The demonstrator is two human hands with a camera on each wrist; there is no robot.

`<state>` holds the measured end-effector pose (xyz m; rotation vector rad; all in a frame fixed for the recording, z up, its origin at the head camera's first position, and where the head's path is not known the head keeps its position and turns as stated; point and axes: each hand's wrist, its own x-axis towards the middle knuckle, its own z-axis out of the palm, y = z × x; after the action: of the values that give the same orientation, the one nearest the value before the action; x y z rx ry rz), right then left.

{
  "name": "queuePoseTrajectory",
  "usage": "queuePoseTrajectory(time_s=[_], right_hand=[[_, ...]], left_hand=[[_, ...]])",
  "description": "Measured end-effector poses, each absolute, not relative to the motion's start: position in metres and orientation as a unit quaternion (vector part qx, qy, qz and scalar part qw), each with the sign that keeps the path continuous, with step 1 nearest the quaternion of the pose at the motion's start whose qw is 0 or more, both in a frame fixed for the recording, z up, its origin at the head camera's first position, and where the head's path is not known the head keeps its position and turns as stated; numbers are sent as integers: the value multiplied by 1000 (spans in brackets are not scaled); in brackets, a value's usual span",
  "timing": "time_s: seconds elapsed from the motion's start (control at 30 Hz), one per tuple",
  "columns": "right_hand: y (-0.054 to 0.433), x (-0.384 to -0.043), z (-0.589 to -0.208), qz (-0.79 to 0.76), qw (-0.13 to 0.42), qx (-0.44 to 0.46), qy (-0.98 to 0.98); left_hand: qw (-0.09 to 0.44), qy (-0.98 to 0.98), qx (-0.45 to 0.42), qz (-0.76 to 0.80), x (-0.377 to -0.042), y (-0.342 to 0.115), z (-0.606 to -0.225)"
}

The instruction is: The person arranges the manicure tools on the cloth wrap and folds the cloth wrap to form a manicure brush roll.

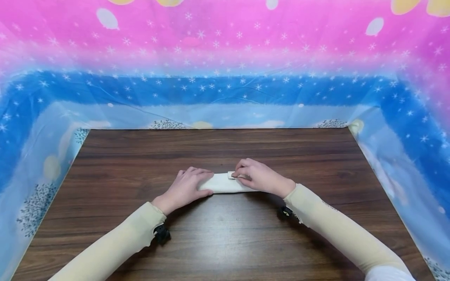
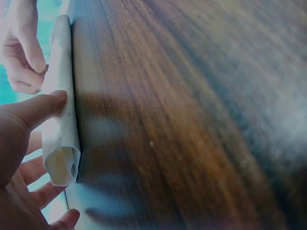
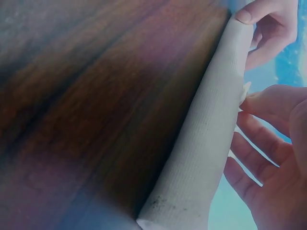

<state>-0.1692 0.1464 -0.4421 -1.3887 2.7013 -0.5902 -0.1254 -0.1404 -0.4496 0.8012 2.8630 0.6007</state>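
A flat white roll of ribbed fabric (image 1: 222, 184) lies crosswise on the table. My left hand (image 1: 184, 186) holds its left end, thumb along the near side and fingers on the far side. In the left wrist view the roll (image 2: 66, 134) shows an open, hollow end. My right hand (image 1: 261, 176) is over the right part, pinching a small white tab (image 1: 231, 175) at the far edge between thumb and forefinger. Seen from the right wrist, the tab (image 3: 245, 90) sticks out from the roll's side, and dark specks mark the near end of the roll (image 3: 206, 129).
The dark wood-grain table (image 1: 225, 234) extends around the roll on all sides. A pink and blue patterned cloth (image 1: 225, 88) hangs behind the table and along both sides. Black wrist cameras sit under both sleeves.
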Motion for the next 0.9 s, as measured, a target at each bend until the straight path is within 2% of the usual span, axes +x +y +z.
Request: queuePoseTrajectory(time_s=[0.5,0.8,0.9], right_hand=[[151,-154,-448,-125,-29,-479,868],[145,-145,-450,-42,-104,-502,857],[144,-143,-449,-46,-102,-494,862]], left_hand=[[59,940,268,201,-125,-138,-450],[56,941,261,209,-127,-140,-456],[57,940,263,211,-127,-140,-456]])
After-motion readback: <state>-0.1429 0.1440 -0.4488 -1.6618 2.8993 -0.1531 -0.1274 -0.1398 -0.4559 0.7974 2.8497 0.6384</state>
